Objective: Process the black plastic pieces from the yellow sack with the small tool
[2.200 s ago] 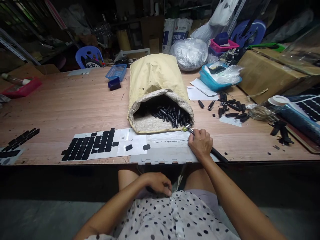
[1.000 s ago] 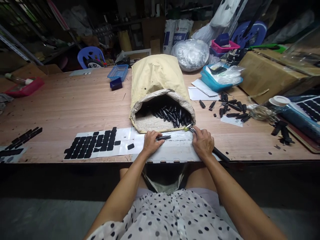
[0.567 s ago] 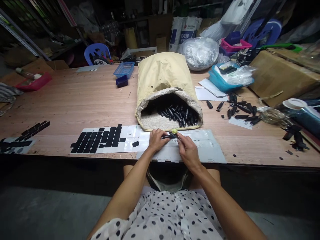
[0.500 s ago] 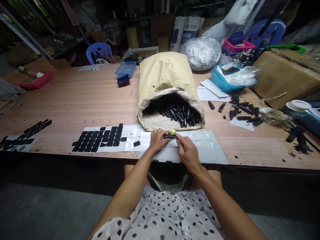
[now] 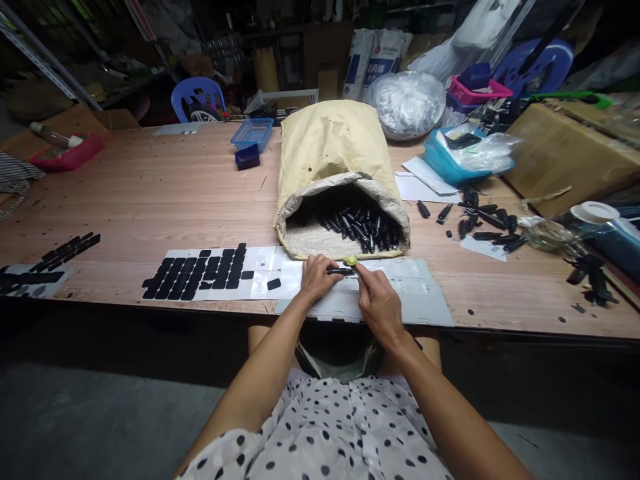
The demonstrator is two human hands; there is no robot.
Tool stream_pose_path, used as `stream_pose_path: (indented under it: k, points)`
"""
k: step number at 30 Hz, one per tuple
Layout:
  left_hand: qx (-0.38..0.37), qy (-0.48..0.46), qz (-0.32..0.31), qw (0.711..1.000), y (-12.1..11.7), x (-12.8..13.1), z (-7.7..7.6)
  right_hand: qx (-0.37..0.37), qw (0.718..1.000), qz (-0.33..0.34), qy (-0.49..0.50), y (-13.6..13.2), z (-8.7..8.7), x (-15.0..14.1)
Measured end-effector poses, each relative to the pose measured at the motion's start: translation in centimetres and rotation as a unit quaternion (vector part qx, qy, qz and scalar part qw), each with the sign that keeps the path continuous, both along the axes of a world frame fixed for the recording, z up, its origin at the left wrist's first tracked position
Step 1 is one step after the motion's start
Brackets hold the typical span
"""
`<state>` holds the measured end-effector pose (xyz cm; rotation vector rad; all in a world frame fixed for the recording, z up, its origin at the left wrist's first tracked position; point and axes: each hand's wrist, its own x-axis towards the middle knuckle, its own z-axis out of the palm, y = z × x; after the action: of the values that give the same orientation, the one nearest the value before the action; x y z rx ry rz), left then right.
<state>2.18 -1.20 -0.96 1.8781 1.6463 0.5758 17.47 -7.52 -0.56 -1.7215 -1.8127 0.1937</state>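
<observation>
My left hand (image 5: 319, 275) is closed on one end of a slim black plastic part (image 5: 341, 271), held level above a grey-white sheet (image 5: 415, 293). In my right hand (image 5: 379, 297) the fingers pinch a small tool with a round yellow-green end (image 5: 351, 261); its tip meets or nearly meets the right end of the black part, and the rest is hidden by the fingers. Just beyond both hands lies a cream sack (image 5: 330, 140), its mouth facing me, with many similar black parts (image 5: 367, 227) inside.
Rows of black rounded pads (image 5: 187, 277) lie on white sheets at left, one loose pad (image 5: 274, 284) nearer. Loose black parts (image 5: 493, 220) are scattered at right, before a cardboard box (image 5: 565, 153). A blue basket (image 5: 253, 135) and a teal basin (image 5: 445, 163) stand farther back.
The tool's yellow-green end and my right hand have shifted slightly right and up along the black part. My left hand keeps its hold. The view has tilted a little.
</observation>
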Motion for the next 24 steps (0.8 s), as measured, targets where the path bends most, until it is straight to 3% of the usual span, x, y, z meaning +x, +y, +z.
stream_pose_path:
  k: [6,14,19,24]
  points:
    - [0.003,0.010,0.001,1.000,0.0,0.0,-0.2,-0.002,0.999,-0.041,-0.012,0.2,0.0,1.2]
    - [0.009,0.021,-0.011,1.000,-0.2,-0.2,0.5,0.026,0.982,-0.166,-0.081,3.2,-1.0,7.5]
    - [0.022,0.033,-0.015,0.999,-0.4,-0.3,0.4,0.019,0.976,-0.163,-0.141,3.9,-2.7,9.0]
    - [0.027,0.034,-0.025,0.999,0.0,-0.4,0.4,0.006,0.970,-0.163,-0.179,3.9,-2.9,8.5]
